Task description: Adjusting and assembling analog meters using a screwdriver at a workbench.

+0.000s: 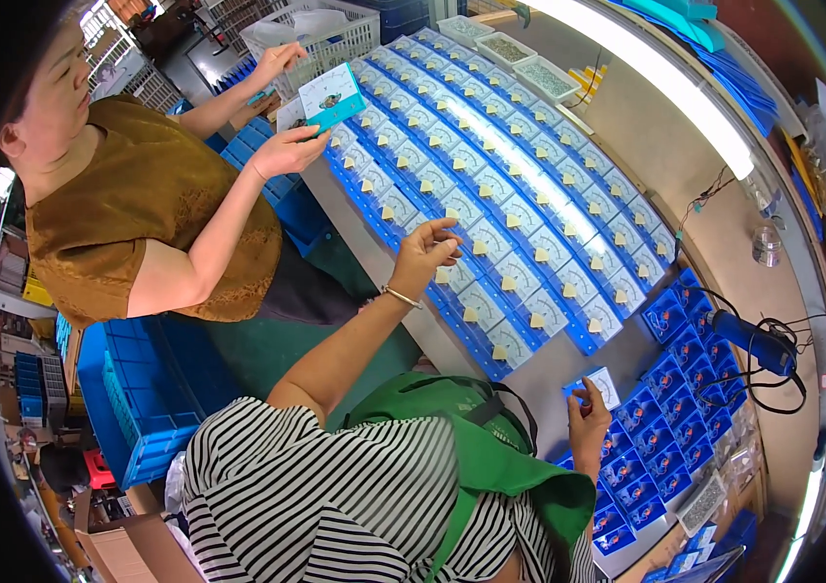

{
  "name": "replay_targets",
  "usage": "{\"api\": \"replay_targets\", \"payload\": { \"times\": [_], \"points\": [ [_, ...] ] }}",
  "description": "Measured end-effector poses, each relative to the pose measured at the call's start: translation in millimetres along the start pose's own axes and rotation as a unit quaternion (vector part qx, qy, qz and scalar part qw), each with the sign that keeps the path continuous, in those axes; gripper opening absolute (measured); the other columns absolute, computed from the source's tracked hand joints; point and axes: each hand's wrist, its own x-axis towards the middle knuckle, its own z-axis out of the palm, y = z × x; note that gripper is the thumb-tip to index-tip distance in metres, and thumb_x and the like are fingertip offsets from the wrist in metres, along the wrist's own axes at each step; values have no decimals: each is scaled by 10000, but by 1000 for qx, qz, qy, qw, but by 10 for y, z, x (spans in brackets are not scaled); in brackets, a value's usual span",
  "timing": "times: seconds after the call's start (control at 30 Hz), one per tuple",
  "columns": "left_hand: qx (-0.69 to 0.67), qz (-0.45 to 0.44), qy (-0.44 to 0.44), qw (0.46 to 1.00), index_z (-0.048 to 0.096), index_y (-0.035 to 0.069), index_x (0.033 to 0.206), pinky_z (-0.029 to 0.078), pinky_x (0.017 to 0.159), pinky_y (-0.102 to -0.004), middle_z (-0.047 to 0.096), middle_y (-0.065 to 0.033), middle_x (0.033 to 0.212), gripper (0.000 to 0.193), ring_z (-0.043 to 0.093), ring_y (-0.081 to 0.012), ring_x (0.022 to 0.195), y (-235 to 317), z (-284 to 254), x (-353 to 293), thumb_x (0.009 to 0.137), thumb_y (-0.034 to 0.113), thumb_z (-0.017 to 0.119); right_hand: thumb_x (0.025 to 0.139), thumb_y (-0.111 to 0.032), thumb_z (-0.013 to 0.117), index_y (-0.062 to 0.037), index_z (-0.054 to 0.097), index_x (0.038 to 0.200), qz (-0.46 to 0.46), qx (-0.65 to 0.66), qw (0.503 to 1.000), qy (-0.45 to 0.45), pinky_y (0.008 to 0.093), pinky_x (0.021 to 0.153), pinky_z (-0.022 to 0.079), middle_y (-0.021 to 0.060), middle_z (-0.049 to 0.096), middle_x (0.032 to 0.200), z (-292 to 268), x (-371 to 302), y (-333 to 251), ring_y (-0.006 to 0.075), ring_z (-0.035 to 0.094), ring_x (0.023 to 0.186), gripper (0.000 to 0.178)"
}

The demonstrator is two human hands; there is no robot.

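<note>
My left hand (425, 255), with a bangle at the wrist, hovers over the near-left edge of the rows of meters. Its fingers are bent and apart, and nothing shows in them. A blue-cased meter with a white face (603, 387) is gripped at its near side by the fingers of my right hand (588, 420). Beyond it lie long rows of blue meters with white dial faces (518, 216), each with a pale yellow piece at its lower part. Close to my right hand stand several open blue cases (648, 449) with wires and small orange parts inside.
At left, a co-worker in a brown top holds a teal-and-white meter (333, 97). White trays of small parts (544, 78) stand at the far edge. A dark blue corded tool (753, 342) hangs at right. Blue crates (146, 389) sit lower left under a bright tube lamp (665, 73).
</note>
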Motion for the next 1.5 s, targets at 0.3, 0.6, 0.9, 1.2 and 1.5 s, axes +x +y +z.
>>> {"api": "replay_targets", "payload": {
  "times": [0.3,0.6,0.9,1.2,1.5],
  "points": [
    [-63,15,62,996,536,7,1224,550,688,-262,656,-83,956,340,657,-152,798,68,-175,141,902,101,593,849,-53,664,-30,608,1193,28,35,999,-25,241,627,501,92,686,862,95,-69,-115,93,598,664,350],
    [-89,19,83,992,547,25,1195,547,703,-289,648,-96,960,275,653,-167,805,134,-315,192,929,97,541,852,-62,663,-21,623,1157,-54,54,997,-3,198,470,380,23,619,759,206,-44,-56,40,496,536,310],
    [-67,3,86,994,558,25,1176,547,697,-292,648,-94,953,259,651,-165,803,140,-285,175,929,101,544,855,-76,674,-7,621,1152,-39,64,997,-27,200,465,388,14,611,745,288,-76,0,46,505,531,309],
    [-86,3,87,992,542,34,1200,548,701,-291,645,-86,939,282,653,-167,803,122,-248,262,927,106,550,856,-69,669,-15,623,1158,-35,75,996,-18,203,467,406,21,628,764,306,-83,7,48,503,536,310],
    [-156,-54,68,984,493,57,1231,544,653,-282,644,-82,951,334,653,-168,756,-94,-216,227,916,138,567,855,-72,669,-12,622,1163,-20,74,997,-31,207,466,412,32,646,790,312,-90,14,52,509,543,317]
  ]
}}
